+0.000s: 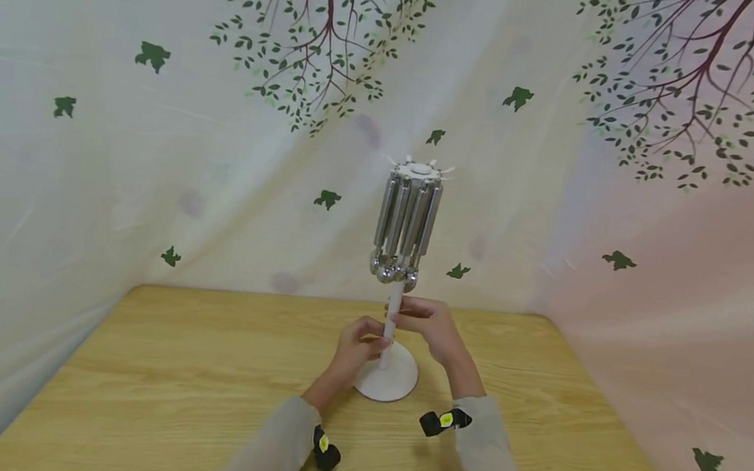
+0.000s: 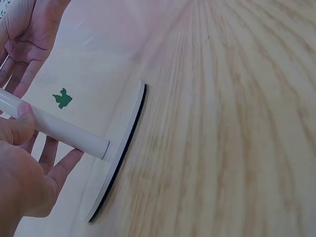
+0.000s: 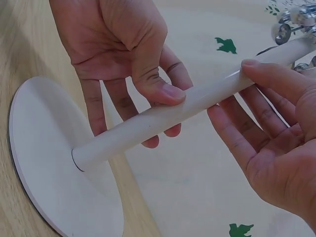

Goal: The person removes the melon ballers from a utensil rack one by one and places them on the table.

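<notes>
A white stand has a round base (image 1: 398,383) and a slim upright pole (image 3: 133,131). From its white hooked top (image 1: 419,170) hang several long, shiny metal pieces (image 1: 409,212) with rounded lower ends. My left hand (image 1: 353,349) holds the lower part of the pole, thumb on one side and fingers on the other. Higher up, just below the metal pieces, my right hand (image 1: 432,326) pinches the same pole between thumb and fingers. In the right wrist view, the left hand (image 3: 118,54) is nearer the base than the right hand (image 3: 276,143).
The stand's base is on a light wooden table (image 1: 204,370), towards its far edge. Behind it hangs a pale cloth (image 1: 254,180) printed with branches and green leaf shapes. Black wrist cameras (image 1: 444,421) sit on both grey sleeves (image 1: 492,455).
</notes>
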Available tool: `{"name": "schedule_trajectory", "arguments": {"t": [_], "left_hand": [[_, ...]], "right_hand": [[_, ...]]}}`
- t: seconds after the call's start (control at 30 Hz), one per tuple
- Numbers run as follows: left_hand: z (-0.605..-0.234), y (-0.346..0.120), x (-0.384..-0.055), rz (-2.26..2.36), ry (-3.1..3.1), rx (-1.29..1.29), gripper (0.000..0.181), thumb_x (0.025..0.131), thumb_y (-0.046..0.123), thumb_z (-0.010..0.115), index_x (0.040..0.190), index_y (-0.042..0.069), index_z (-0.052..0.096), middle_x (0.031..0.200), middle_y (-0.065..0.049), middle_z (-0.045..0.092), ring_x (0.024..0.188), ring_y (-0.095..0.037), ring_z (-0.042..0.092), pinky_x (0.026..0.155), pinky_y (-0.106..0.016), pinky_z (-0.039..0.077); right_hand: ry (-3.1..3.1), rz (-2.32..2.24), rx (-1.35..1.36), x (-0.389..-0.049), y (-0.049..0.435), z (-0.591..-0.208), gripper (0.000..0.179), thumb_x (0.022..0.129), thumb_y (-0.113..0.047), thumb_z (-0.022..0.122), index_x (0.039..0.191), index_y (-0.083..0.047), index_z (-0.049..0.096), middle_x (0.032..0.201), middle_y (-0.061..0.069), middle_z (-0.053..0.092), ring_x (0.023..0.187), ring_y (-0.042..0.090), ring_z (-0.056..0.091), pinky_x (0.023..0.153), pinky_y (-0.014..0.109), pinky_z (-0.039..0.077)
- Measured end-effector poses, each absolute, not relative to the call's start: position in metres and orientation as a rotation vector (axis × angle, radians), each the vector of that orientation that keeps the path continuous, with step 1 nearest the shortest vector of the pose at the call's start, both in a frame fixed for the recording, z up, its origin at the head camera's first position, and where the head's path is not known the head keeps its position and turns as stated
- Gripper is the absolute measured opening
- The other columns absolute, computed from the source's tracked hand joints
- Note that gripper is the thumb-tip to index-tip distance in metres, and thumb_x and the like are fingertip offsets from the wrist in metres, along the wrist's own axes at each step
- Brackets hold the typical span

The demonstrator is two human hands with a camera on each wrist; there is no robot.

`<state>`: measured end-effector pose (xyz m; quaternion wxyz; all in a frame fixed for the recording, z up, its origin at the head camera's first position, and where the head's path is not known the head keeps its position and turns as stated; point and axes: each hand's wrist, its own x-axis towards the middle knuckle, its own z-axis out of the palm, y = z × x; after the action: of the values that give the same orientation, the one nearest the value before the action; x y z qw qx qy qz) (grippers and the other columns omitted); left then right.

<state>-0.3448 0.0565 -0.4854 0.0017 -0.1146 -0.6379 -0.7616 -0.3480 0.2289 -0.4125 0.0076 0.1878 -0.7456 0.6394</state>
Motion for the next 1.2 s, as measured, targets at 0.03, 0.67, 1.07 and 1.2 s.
{"name": "schedule_trajectory", "arguments": {"t": [0.03,0.67,1.07,1.2], "left_hand": [[-0.485,0.059,-0.345,-2.389,-2.002,-0.357,0.017,0.09,-0.008,0.067,0.106,-0.01,0.063,0.102,-0.012,0.067,0.091,-0.017,0.069,0.084,-0.053,0.063],[-0.484,0.067,-0.351,-2.376,-2.135,-0.419,0.02,0.092,-0.004,0.069,0.11,-0.009,0.062,0.109,-0.019,0.07,0.094,-0.021,0.071,0.086,-0.045,0.063],[-0.478,0.065,-0.339,-2.271,-2.237,-0.408,0.024,0.097,0.003,0.066,0.116,-0.01,0.063,0.119,-0.027,0.068,0.104,-0.029,0.071,0.092,-0.044,0.062],[-0.46,0.06,-0.331,-2.168,-2.264,-0.404,0.031,0.097,0.002,0.065,0.125,-0.01,0.062,0.123,-0.03,0.067,0.112,-0.041,0.068,0.098,-0.048,0.058]], "right_hand": [[-2.333,2.002,0.578,-0.348,0.232,-0.413,0.036,0.089,-0.005,0.076,0.122,0.009,0.069,0.116,0.018,0.075,0.098,0.014,0.074,0.091,0.034,0.061],[-2.281,2.125,0.573,-0.356,0.247,-0.431,0.035,0.095,-0.006,0.07,0.126,0.009,0.064,0.109,-0.001,0.077,0.103,0.013,0.071,0.095,0.031,0.058],[-2.298,2.122,0.593,-0.355,0.246,-0.437,0.035,0.098,-0.01,0.068,0.127,0.008,0.063,0.122,0.021,0.07,0.106,0.014,0.069,0.098,0.032,0.057],[-2.284,2.123,0.603,-0.356,0.246,-0.436,0.037,0.098,-0.009,0.067,0.129,0.011,0.06,0.118,0.013,0.073,0.104,0.012,0.07,0.096,0.032,0.058]]}}
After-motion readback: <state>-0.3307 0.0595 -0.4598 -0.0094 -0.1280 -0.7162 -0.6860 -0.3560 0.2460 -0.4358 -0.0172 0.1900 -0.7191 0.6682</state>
